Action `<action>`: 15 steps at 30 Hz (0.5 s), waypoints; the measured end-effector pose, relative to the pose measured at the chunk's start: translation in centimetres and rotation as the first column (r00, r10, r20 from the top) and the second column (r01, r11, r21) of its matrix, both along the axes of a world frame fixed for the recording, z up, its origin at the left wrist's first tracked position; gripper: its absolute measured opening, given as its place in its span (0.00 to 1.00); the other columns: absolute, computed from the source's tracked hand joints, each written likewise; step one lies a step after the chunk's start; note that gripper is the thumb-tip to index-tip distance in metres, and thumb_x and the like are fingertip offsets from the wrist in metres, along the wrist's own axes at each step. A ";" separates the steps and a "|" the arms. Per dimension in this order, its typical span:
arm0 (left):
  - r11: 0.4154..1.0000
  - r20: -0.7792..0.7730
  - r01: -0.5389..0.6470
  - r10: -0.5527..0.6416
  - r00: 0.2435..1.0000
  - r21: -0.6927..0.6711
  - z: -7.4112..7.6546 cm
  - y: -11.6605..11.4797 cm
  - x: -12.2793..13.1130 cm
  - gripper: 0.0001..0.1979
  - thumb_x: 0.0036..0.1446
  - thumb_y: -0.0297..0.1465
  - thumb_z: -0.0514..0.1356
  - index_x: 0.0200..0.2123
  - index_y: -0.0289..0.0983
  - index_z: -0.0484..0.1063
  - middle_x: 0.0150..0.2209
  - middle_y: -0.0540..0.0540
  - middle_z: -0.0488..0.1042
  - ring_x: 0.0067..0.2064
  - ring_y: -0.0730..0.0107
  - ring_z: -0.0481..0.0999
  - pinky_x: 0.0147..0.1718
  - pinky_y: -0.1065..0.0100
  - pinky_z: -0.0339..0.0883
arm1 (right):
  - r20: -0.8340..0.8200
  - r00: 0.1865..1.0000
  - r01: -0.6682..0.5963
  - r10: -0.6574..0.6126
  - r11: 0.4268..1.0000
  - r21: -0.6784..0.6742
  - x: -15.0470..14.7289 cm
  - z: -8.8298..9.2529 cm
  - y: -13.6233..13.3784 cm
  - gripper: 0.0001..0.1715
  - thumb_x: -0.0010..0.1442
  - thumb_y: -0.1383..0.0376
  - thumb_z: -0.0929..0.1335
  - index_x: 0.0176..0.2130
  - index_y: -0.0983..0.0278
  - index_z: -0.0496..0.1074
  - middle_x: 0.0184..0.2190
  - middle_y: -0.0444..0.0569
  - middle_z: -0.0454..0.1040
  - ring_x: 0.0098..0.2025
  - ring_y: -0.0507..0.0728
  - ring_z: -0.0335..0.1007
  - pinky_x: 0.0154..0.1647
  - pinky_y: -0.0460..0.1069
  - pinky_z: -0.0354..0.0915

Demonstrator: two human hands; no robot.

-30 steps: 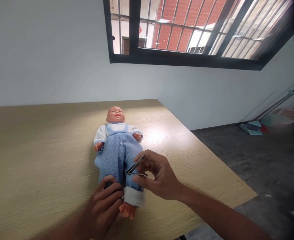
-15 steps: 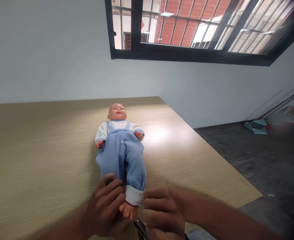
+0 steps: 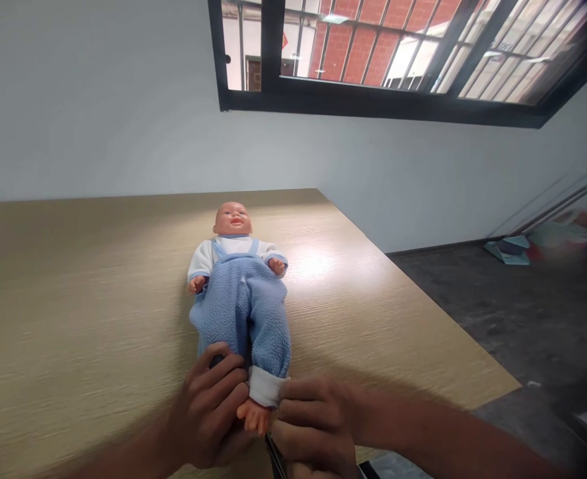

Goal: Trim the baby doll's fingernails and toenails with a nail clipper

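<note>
A baby doll (image 3: 240,293) in blue fleece dungarees and a white top lies on its back, head toward the wall and feet toward me. My left hand (image 3: 216,406) is closed around the lower part of its leg on the left. Something small and dark shows between those fingers. At the other leg, the fingers of my right hand (image 3: 316,426) are closed on the edge of the white trouser cuff (image 3: 266,387). The doll's bare foot (image 3: 254,417) sticks out between my hands. Below it, a narrow dark, shiny object (image 3: 274,456) is partly hidden by my right hand.
The doll lies on a light wooden table (image 3: 98,299), whose right edge slants down to a dark floor (image 3: 437,286). Behind is a pale wall with a barred window (image 3: 363,100). A light-blue dustpan (image 3: 510,249) is on the floor at far right.
The view has shifted slightly, so everything sits a little higher. My right hand has moved slightly left by the cuff, and less of the dark object shows. My left hand keeps its grip.
</note>
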State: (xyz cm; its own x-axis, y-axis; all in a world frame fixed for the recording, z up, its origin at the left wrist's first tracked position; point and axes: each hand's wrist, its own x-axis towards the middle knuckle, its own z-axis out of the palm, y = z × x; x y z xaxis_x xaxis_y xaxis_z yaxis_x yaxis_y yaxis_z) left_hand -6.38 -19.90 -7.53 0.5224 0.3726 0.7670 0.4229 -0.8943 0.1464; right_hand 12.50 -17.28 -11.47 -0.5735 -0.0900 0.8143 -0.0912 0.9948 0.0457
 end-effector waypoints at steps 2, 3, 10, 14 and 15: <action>1.000 0.002 0.001 -0.001 1.000 0.003 0.1 0.0 0.0 0.17 0.71 0.32 0.48 0.31 0.35 0.69 0.27 0.42 0.74 0.36 0.57 0.76 0.42 0.54 0.63 | 0.000 1.000 0.002 -0.002 1.000 -0.006 0.0 0.0 -0.1 0.28 0.58 0.62 0.77 0.21 0.58 0.57 0.24 0.40 0.72 0.31 0.51 0.75 0.32 0.42 0.76; 1.000 0.003 0.003 -0.003 1.000 0.005 0.1 0.0 0.0 0.17 0.71 0.32 0.47 0.31 0.35 0.69 0.27 0.42 0.74 0.36 0.57 0.76 0.42 0.54 0.63 | -0.002 1.000 0.005 -0.005 1.000 -0.009 0.1 -0.1 -0.1 0.29 0.58 0.62 0.77 0.20 0.58 0.56 0.24 0.40 0.72 0.30 0.51 0.74 0.32 0.42 0.76; 1.000 -0.009 0.004 -0.004 1.000 0.001 0.1 0.0 0.0 0.19 0.72 0.33 0.46 0.30 0.35 0.68 0.27 0.41 0.73 0.37 0.57 0.75 0.42 0.53 0.62 | 0.010 0.999 0.043 -0.043 0.998 -0.042 0.2 -0.2 -0.6 0.28 0.61 0.56 0.75 0.20 0.59 0.58 0.21 0.40 0.67 0.20 0.49 0.63 0.20 0.43 0.68; 1.000 -0.010 0.009 -0.009 1.000 0.008 0.1 0.1 0.0 0.19 0.72 0.32 0.46 0.28 0.36 0.67 0.26 0.43 0.72 0.36 0.58 0.74 0.41 0.55 0.61 | 0.040 0.993 0.110 -0.108 0.993 -0.045 0.2 -0.2 -0.8 0.28 0.62 0.55 0.74 0.21 0.59 0.59 0.20 0.39 0.65 0.19 0.49 0.60 0.19 0.43 0.65; 1.000 -0.011 0.011 -0.011 1.000 0.008 0.1 0.1 -0.1 0.19 0.72 0.32 0.46 0.28 0.36 0.67 0.26 0.43 0.72 0.36 0.58 0.74 0.41 0.55 0.61 | 0.053 0.989 0.140 -0.138 0.989 -0.049 0.2 -0.2 -0.7 0.28 0.62 0.53 0.73 0.21 0.59 0.59 0.19 0.39 0.65 0.19 0.49 0.60 0.19 0.43 0.65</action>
